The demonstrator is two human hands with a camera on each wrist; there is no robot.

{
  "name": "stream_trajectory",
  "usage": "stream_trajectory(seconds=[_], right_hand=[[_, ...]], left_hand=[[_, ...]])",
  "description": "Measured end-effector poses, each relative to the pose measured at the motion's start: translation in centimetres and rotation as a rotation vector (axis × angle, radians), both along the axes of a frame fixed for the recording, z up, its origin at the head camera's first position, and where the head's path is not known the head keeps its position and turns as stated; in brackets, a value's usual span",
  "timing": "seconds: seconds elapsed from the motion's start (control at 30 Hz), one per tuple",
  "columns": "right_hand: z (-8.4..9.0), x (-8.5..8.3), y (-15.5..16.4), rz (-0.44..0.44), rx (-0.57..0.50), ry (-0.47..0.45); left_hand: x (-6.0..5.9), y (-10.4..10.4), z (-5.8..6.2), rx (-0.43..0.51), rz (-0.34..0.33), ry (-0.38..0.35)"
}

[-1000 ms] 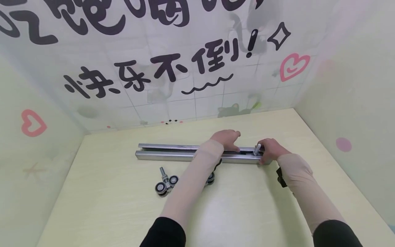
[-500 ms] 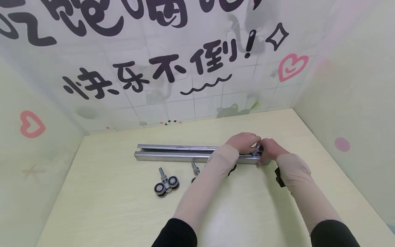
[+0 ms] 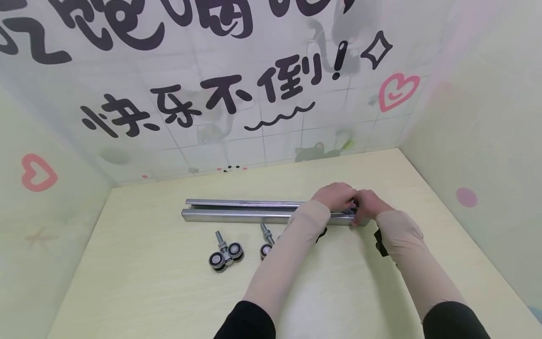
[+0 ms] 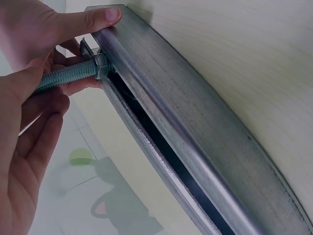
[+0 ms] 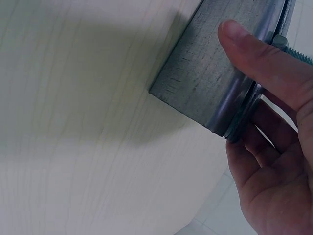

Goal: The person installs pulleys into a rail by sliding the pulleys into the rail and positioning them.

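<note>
A metal rail with a slot along its top lies across the table. Near its right end a threaded bolt with a nut sticks up out of the slot. My left hand pinches the bolt's free end between thumb and fingers. My right hand grips the rail's right end, thumb on the near side and fingers at the far side. Whatever the bolt joins inside the rail is hidden.
In front of the rail lies a roller carriage with black-rimmed wheels and an upright bolt. Another roller carriage sits right of it, partly covered by the left forearm. Walls stand behind and at both sides of the table.
My left hand has moved right along the rail to the bolt and now pinches it. The second roller carriage has come partly into sight. My right hand stays on the rail's end.
</note>
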State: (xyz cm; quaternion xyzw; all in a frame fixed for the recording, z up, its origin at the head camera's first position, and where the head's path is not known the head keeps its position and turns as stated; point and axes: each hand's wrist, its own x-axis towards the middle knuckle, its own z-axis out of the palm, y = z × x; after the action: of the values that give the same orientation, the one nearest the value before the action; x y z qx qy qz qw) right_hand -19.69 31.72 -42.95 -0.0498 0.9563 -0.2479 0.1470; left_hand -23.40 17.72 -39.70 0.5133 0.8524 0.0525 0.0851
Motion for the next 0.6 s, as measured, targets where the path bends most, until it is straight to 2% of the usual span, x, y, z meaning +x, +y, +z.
stream_trajectory(seconds=[0.23, 0.4, 0.6], right_hand=[[0.04, 0.06, -0.01, 0.009, 0.006, 0.017], [0.00, 0.13, -0.14, 0.031, 0.013, 0.049], [-0.13, 0.07, -0.15, 0.008, 0.007, 0.040]], left_hand=[[0.31, 0.06, -0.23, 0.048, 0.023, 0.050], [0.62, 0.44, -0.33, 0.049, 0.088, 0.062], [0.96, 0.93, -0.38, 0.042, 0.177, 0.048]])
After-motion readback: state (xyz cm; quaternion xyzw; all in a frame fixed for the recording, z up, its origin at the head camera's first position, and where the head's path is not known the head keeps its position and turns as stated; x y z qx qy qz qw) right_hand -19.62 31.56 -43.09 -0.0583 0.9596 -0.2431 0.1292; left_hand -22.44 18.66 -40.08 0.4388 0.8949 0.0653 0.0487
